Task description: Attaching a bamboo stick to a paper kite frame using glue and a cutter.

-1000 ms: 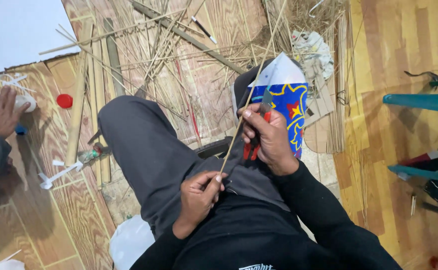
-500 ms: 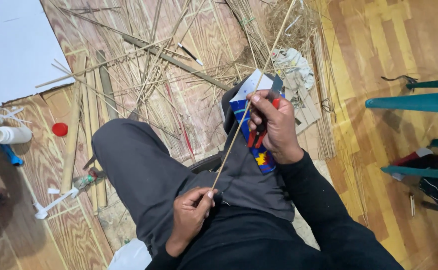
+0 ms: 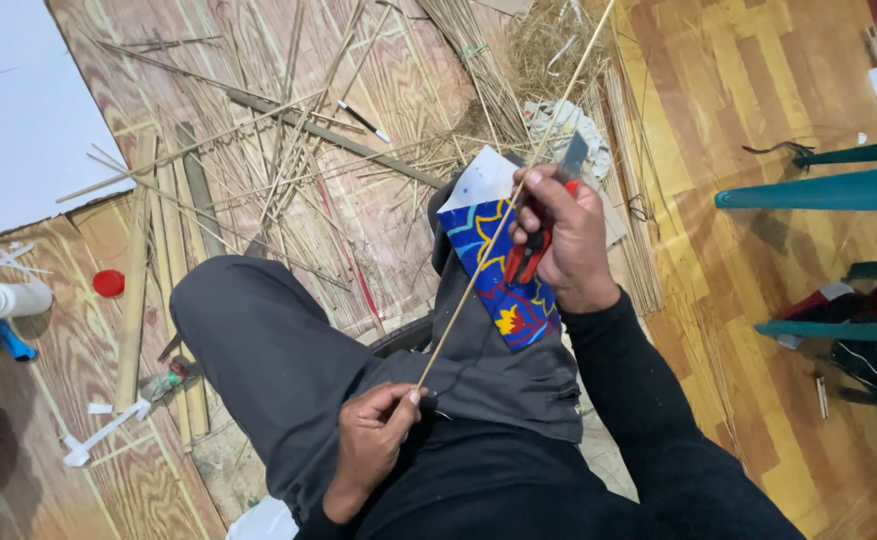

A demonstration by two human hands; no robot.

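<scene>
Hands [image 3: 378,440] on thin bamboo stick [image 3: 478,270]

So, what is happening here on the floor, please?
A person sits on the wooden floor and works on a thin bamboo stick. The left hand pinches its lower end near the lap. The right hand holds a red-handled knife against the stick higher up, over a blue patterned cloth on the knee. Many bamboo strips lie scattered ahead. A white bottle and a red cap lie far left.
</scene>
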